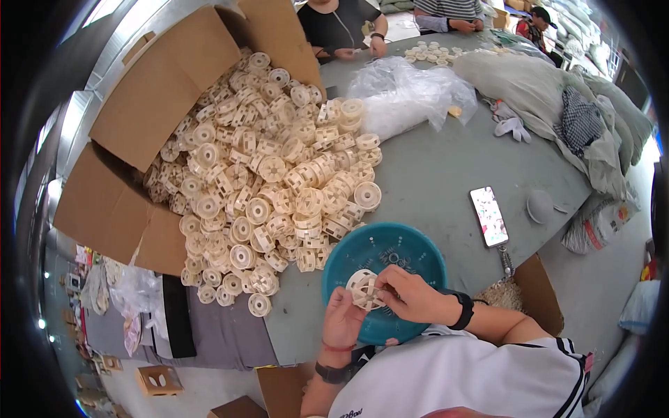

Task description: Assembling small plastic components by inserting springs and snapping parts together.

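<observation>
Over a teal plastic basin [435,252], my two hands hold one cream-coloured plastic wheel [363,288] with spokes and slots. My left hand [343,315] grips the wheel's lower left edge between thumb and fingers. From the other side, the bent fingers of my right hand [406,292] pinch at the wheel's right edge; any small piece between those fingertips is too small to make out. Left of the basin spreads a big heap of similar cream wheels [272,171], spilling from a tipped cardboard box [164,80] onto the grey-green table [446,177].
Right of the basin lie a lit phone [489,216] with a beaded strap and a grey-white cup-shaped piece [540,207]. Clear plastic bags [411,94], a glove [512,125] and green-grey sacking [519,83] lie farther back. An open carton [540,296] stands below the table's edge. Other people sit across the table.
</observation>
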`<state>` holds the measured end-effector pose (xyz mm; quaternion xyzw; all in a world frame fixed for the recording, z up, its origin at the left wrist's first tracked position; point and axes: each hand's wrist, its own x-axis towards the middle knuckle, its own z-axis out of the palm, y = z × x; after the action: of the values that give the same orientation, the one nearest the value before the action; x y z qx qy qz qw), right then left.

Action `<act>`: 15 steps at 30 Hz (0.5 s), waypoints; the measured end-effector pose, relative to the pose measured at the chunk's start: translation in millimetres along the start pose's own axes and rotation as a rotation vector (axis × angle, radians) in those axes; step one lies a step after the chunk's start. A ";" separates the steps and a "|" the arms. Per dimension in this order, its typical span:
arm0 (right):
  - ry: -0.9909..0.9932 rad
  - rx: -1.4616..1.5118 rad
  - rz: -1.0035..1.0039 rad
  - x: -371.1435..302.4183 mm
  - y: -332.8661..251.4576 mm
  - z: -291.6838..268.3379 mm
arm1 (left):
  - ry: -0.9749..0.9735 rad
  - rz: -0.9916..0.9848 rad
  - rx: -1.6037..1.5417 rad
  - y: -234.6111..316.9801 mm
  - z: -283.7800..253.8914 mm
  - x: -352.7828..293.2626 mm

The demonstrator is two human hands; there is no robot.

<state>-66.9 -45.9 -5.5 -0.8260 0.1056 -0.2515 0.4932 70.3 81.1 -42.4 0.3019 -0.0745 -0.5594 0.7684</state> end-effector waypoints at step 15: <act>0.068 0.498 0.527 -42.6 24.1 -118.1 | 0.185 0.315 0.821 31.4 -57.0 -62.0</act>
<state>-162.8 -129.7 6.0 -0.6163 0.2668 -0.1608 0.7233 99.1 164.9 -57.4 0.6156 -0.2665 -0.3301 0.6641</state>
